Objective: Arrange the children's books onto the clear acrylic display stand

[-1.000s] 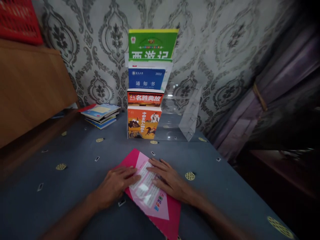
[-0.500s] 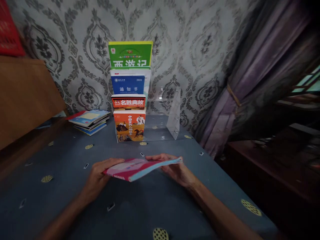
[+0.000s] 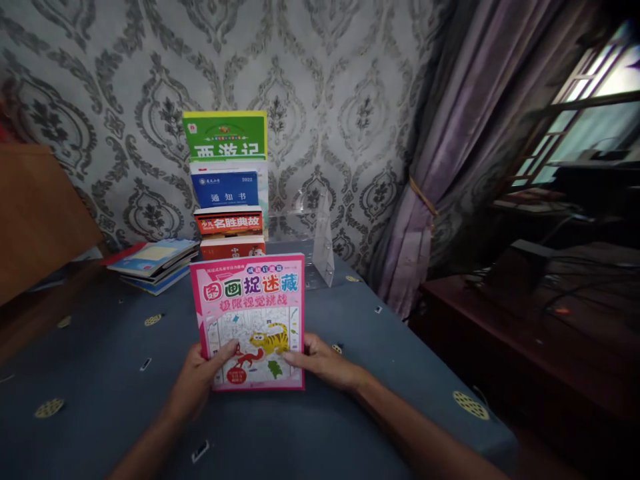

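Between my two hands a pink picture book (image 3: 253, 283) is held up, its cover facing me, with a yellow striped cat drawn on it. My left hand (image 3: 203, 373) grips its lower left edge, thumb across the cover. On the lower right edge my right hand (image 3: 325, 360) does the same, its fingers hidden behind. Just beyond stands a clear tiered rack (image 3: 323, 243). Its left side carries a green book (image 3: 227, 137), a blue booklet (image 3: 227, 190), a red-orange book (image 3: 230, 223) and, partly covered by the pink one, an orange book (image 3: 215, 250).
A loose stack of thin books (image 3: 155, 260) lies left of the rack, beside a brown box-like panel (image 3: 45, 213). The blue-grey tablecloth (image 3: 360, 413) ends on the right. Past it hang a purple curtain (image 3: 425, 187) and a dark red table (image 3: 500, 320) with cables.
The pink book has turned from nearly flat to upright, its cover now facing me. Both hands have moved with it to its lower side edges. The view has swung to the right.
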`<state>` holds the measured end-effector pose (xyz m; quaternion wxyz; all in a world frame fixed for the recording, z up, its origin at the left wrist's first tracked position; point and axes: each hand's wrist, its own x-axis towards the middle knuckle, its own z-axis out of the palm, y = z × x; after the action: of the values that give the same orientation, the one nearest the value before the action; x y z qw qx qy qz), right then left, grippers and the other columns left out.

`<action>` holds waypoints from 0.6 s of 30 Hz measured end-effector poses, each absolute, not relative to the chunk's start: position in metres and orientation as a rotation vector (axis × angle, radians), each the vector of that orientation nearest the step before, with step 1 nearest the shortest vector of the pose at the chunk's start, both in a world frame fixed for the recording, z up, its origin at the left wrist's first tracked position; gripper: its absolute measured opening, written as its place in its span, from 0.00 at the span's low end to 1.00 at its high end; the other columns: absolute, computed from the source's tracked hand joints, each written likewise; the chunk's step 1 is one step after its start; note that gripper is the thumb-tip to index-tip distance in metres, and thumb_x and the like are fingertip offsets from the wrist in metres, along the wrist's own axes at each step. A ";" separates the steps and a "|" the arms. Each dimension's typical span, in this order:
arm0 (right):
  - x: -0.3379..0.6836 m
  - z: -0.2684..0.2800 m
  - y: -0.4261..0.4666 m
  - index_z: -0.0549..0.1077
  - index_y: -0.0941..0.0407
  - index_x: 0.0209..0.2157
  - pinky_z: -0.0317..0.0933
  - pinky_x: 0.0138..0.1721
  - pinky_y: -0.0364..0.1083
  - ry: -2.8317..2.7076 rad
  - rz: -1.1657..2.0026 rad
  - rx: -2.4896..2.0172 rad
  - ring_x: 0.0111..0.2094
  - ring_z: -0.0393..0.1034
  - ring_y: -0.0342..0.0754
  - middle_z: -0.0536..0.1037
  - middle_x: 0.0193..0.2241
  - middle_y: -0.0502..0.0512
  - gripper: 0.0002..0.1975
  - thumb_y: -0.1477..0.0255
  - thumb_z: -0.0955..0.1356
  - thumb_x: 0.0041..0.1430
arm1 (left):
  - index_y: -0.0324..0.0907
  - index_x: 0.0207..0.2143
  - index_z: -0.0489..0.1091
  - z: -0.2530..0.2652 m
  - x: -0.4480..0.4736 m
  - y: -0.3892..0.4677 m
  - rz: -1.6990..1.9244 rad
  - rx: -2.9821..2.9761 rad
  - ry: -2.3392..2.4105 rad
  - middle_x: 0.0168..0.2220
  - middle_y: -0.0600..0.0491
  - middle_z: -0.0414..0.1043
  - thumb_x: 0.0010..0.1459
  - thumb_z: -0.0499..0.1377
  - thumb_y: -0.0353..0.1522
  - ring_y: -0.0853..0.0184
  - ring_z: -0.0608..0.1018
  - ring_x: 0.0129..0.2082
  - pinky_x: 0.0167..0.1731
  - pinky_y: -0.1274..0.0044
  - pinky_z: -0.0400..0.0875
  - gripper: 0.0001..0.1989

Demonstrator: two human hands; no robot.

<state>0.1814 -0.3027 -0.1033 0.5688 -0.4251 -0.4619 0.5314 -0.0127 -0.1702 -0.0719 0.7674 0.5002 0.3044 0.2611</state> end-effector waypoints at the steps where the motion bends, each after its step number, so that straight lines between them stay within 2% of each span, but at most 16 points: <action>1: 0.181 -0.103 -0.302 0.77 0.58 0.50 0.63 0.59 0.61 -1.086 1.242 -1.004 0.46 0.77 0.53 0.82 0.46 0.60 0.30 0.52 0.75 0.53 | 0.34 0.42 0.77 -0.073 -0.012 -0.171 0.560 1.067 0.662 0.39 0.41 0.83 0.38 0.76 0.43 0.48 0.85 0.40 0.42 0.62 0.82 0.31; 5: 0.182 -0.103 -0.300 0.78 0.57 0.49 0.64 0.58 0.60 -1.105 1.216 -0.992 0.45 0.78 0.51 0.83 0.44 0.58 0.27 0.53 0.74 0.55 | 0.37 0.41 0.75 -0.075 -0.012 -0.170 0.630 0.974 0.727 0.38 0.43 0.84 0.40 0.75 0.42 0.47 0.84 0.43 0.44 0.59 0.81 0.28; 8: 0.182 -0.104 -0.300 0.78 0.57 0.48 0.65 0.57 0.59 -1.075 1.208 -1.025 0.44 0.78 0.51 0.83 0.43 0.59 0.27 0.52 0.74 0.54 | 0.37 0.44 0.73 -0.075 -0.011 -0.168 0.707 0.893 0.751 0.41 0.41 0.83 0.45 0.72 0.41 0.47 0.82 0.47 0.47 0.57 0.79 0.26; 14: 0.180 -0.108 -0.299 0.78 0.58 0.49 0.64 0.58 0.61 -1.085 1.254 -1.021 0.45 0.78 0.53 0.83 0.44 0.59 0.29 0.51 0.75 0.53 | 0.35 0.52 0.70 -0.078 -0.012 -0.168 0.663 0.830 0.710 0.48 0.37 0.80 0.52 0.67 0.45 0.46 0.80 0.51 0.51 0.56 0.76 0.30; 18: 0.180 -0.110 -0.298 0.79 0.58 0.48 0.64 0.58 0.60 -1.092 1.269 -1.002 0.46 0.78 0.53 0.82 0.46 0.61 0.29 0.51 0.75 0.53 | 0.36 0.55 0.69 -0.084 -0.013 -0.167 0.636 0.821 0.703 0.49 0.38 0.80 0.55 0.65 0.45 0.47 0.80 0.51 0.53 0.58 0.75 0.31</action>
<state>0.1802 -0.2980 -0.1097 0.5609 -0.4252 -0.4633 0.5385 -0.0127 -0.1668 -0.0837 0.8098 0.3841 0.3291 0.2973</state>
